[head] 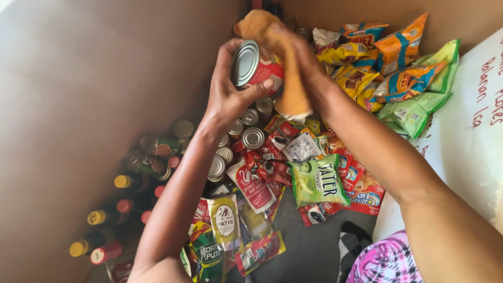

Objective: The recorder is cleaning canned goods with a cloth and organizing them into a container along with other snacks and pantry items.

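Floor: a dark grey floor point(309, 246) shows in the middle, with food lying all over it
Walls: tall brown cardboard walls point(94, 89) stand on the left side and along the top
White sheet: a white sheet point(461, 152) with red handwriting leans on the right side
Cans on the floor: a bunch of shiny cans point(246, 133) stand close together just under the hands
Bottles: bottles point(107, 215) with yellow and red caps lie in a row by the left wall
Snack bags: orange, yellow and green snack bags point(398, 68) are piled at the top right, near the white sheet
Small packets: red packets, a green bag point(317, 181) and sauce pouches point(225, 220) lie flat in the middle
Left arm: it comes up from the bottom edge and stretches long and straight up over the pile
Left hand: the left hand point(228, 91) is wrapped tight around a red can point(257, 65), thumb under it and fingers over the top
Red can: it is held up in the air above the cans on the floor, tipped on its side so its silver lid faces left
Right arm: it comes in from the bottom right corner and bends in to meet the other hand
Right hand: the right hand point(298, 52) is pressed shut on an orange cloth point(288, 78)
Orange cloth: it touches the right side of the red can and hangs down a little below it
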